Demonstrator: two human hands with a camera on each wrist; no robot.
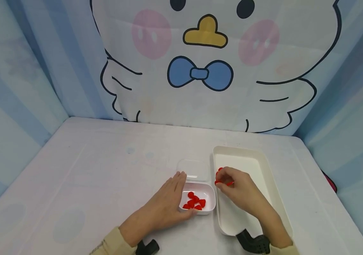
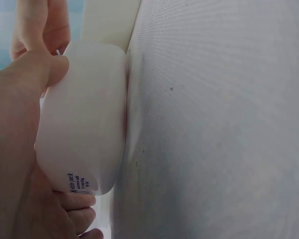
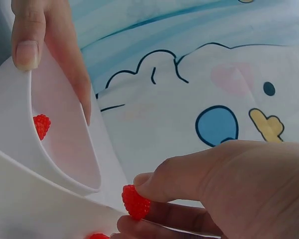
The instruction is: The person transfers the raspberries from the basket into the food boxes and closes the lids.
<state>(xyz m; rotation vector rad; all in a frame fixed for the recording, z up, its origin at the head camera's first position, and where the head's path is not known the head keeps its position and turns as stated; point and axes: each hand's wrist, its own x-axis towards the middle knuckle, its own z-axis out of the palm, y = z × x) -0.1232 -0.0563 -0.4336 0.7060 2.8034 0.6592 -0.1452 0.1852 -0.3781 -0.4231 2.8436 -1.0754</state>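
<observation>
Over the tray's left side, my right hand (image 1: 243, 191) pinches a red toy raspberry (image 3: 136, 201) between thumb and fingers. More red pieces, partly hidden by that hand, show around its fingers in the head view. My left hand (image 1: 165, 203) holds a small white plastic box (image 1: 211, 203) at its left side, the thumb over the near rim and the fingers along the far-left side. Inside the box lie several red raspberries (image 1: 191, 203). Its clear lid (image 1: 194, 168) stands open at the back. In the left wrist view, small dark print marks the box's outer wall.
A long off-white tray (image 1: 272, 184) lies directly right of the box, its raised rim close to it. White cloth covers the table (image 1: 105, 170). Behind rises a printed curtain (image 1: 200, 106) with a cartoon face, and blue striped curtains (image 1: 353, 124) hang at the sides.
</observation>
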